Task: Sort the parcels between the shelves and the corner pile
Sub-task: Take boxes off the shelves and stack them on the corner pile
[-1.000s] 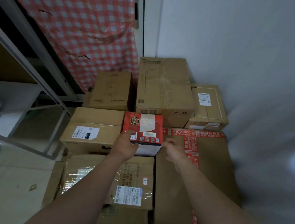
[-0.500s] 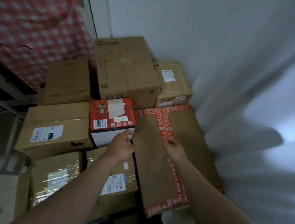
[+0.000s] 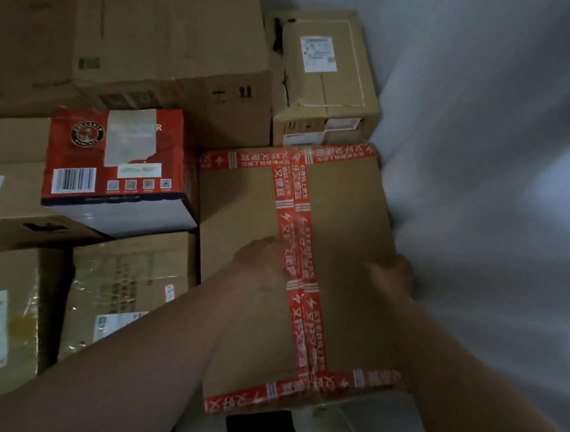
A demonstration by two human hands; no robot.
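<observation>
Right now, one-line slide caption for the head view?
Corner pile: left hand on top of the red-taped cardboard box, right hand at its right edge; red printed box sits alongside.

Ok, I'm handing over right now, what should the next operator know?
Left hand rests on top of the red-taped box.
Right hand is at that box's right edge; its grip is too blurred to judge.
The box lies in the corner pile, right of the red carton, not visibly lifted.
Shelves are out of view.
Done so far: cannot tell.
Left to do: place this box, then the rest.
</observation>
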